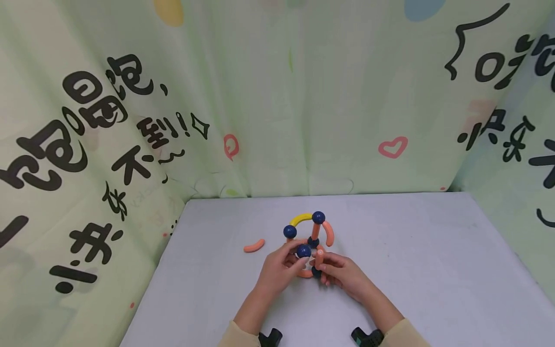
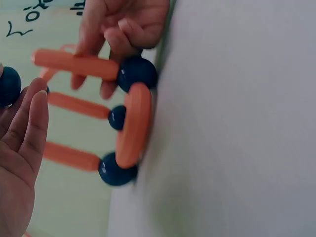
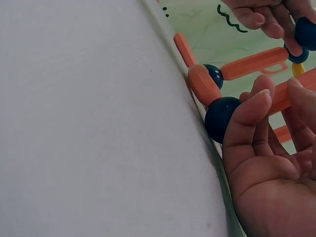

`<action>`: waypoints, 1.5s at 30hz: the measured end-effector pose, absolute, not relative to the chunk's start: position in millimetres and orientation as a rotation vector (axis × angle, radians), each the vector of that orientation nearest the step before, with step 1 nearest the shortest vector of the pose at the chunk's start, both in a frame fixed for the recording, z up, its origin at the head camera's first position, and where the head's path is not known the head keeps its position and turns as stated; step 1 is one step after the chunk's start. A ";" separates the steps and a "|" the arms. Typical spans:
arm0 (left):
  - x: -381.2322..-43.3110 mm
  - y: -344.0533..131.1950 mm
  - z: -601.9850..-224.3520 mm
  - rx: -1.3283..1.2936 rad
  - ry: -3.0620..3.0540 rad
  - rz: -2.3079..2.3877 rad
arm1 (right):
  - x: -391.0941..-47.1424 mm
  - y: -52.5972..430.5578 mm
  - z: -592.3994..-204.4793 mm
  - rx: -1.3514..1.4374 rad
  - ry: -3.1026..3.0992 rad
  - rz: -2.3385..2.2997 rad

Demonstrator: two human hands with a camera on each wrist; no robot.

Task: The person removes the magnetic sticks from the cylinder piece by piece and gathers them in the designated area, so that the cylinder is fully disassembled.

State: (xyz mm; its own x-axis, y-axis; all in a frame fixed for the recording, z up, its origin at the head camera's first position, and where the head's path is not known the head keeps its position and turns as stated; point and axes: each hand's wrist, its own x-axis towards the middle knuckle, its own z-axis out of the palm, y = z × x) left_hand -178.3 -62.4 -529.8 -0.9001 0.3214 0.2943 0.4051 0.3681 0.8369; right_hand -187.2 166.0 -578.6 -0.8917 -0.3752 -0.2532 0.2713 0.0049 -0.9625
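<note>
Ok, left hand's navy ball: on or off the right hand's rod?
Off: navy ball sits clear of the orange rod, whose tip is bare.

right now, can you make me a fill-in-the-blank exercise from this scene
The left hand holds a ball coloured dark ____.
An orange stick is pinched by the ____ hand.
In the head view, the loose stick lies to the ____ of the structure.
The one arched stick that isn't orange is ____.

Missing words: blue; right; left; yellow.

Pale table [image 1: 412,270] under orange rod [image 1: 254,246] and ball-jointed frame [image 1: 315,231]
</note>
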 end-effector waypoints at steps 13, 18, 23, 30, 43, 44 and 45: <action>-194.3 -115.2 -569.1 -0.314 -2.799 -1.334 | -187.4 166.3 -580.1 -0.084 1.821 -1.957; -204.6 -130.2 -580.0 -0.212 -2.726 -1.272 | -188.5 166.5 -581.0 -0.091 1.808 -1.965; -211.2 -138.3 -589.7 -0.134 -2.721 -1.235 | -188.5 167.0 -580.5 -0.087 1.808 -1.961; -214.4 -142.4 -594.1 -0.092 -2.758 -1.198 | -188.6 167.2 -580.0 -0.082 1.804 -1.959; -221.4 -141.5 -596.4 -0.087 -2.745 -1.147 | -188.1 167.1 -581.5 -0.088 1.816 -1.958; -221.3 -141.7 -596.4 -0.091 -2.743 -1.143 | -188.0 167.0 -581.5 -0.088 1.818 -1.956; -221.1 -141.6 -596.3 -0.091 -2.740 -1.148 | -187.9 167.0 -581.4 -0.089 1.818 -1.955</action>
State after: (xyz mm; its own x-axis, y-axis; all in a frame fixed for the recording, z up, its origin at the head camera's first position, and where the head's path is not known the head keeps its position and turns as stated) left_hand -221.1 -141.6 -596.3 -0.9838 -0.0088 0.1791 0.1215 0.7020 0.7018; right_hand -187.9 167.0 -581.4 -0.8892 -0.3745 -0.2627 0.2891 -0.0150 -0.9572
